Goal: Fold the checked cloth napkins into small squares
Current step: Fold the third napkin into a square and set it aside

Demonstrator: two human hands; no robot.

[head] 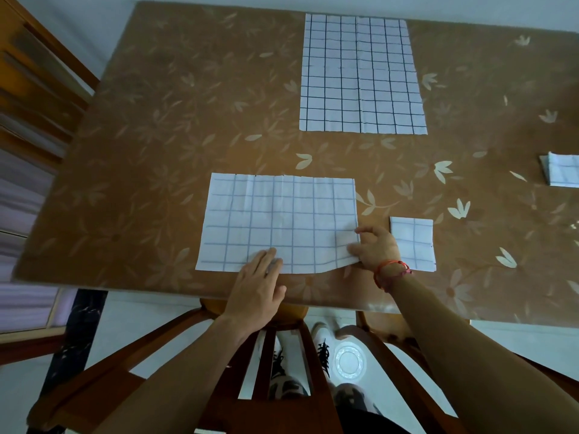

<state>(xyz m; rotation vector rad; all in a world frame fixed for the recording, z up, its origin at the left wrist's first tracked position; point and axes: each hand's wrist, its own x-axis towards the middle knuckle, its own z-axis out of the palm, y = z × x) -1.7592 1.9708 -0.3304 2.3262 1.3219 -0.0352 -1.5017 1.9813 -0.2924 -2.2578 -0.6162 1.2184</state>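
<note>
napkin [279, 223] lay half-folded at near edge of table [150, 158] | left hand [257, 286] flat, fingers straight, pressing its near edge | right hand [374, 245] pinched its right corner | risk: layers slipping, fold skewed

The desk [156, 120] is brown with a pale leaf-and-flower print. The far napkin [360, 73] is white with a near-black grid. The near napkin [279, 220] and the small folded square [412, 242] are white with a fainter blue-grey grid. The wrist band [393, 267] is red-orange. The chair [282, 355] is reddish-brown wood.
</note>
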